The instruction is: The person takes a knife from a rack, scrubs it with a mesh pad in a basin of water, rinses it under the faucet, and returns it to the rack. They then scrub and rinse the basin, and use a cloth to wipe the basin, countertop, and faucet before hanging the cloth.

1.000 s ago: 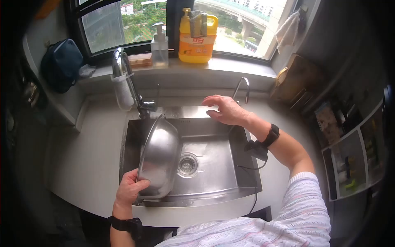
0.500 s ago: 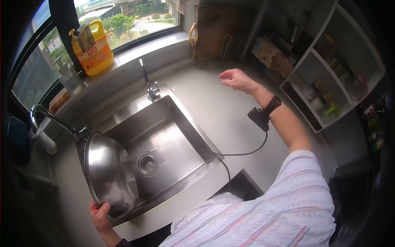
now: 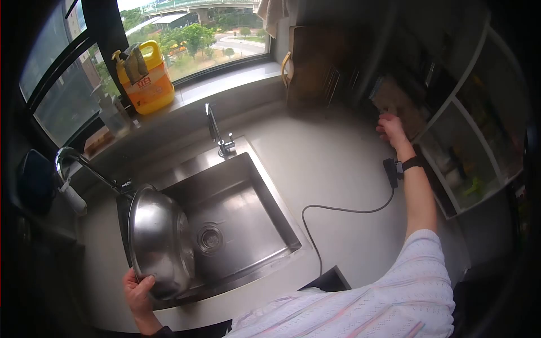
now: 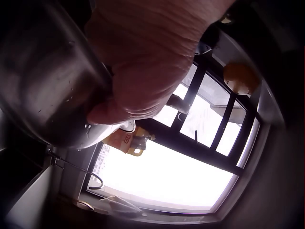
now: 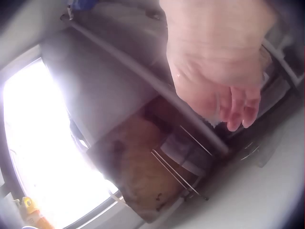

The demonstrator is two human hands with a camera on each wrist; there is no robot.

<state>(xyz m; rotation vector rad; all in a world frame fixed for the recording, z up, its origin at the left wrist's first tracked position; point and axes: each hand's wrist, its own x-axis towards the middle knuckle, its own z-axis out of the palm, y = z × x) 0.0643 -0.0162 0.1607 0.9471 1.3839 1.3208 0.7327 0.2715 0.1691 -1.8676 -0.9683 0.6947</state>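
Observation:
A shiny metal basin (image 3: 160, 242) is tipped on its side over the left part of the sink (image 3: 248, 203). My left hand (image 3: 138, 290) grips its near rim, thumb on the outer wall. In the left wrist view, water drops cling to the basin (image 4: 52, 81) beside the left hand (image 4: 143, 62). My right hand (image 3: 391, 129) is stretched out to the far right, its fingers loosely bent. It overlaps a beige, flat item (image 3: 397, 101) by the shelf. In the right wrist view, a bit of something whitish shows past the fingers of the right hand (image 5: 217, 67).
A large faucet (image 3: 84, 163) stands left of the sink, a small tap (image 3: 217, 132) behind it. On the sill are a yellow detergent jug (image 3: 147, 84) and a pump bottle (image 3: 112, 115). A brown board (image 3: 310, 67) leans at the back. A cable (image 3: 349, 209) trails from the right wrist.
The right hand has moved from over the sink far to the right, to the shelf. The head view has turned right. The left hand keeps its hold on the tipped basin.

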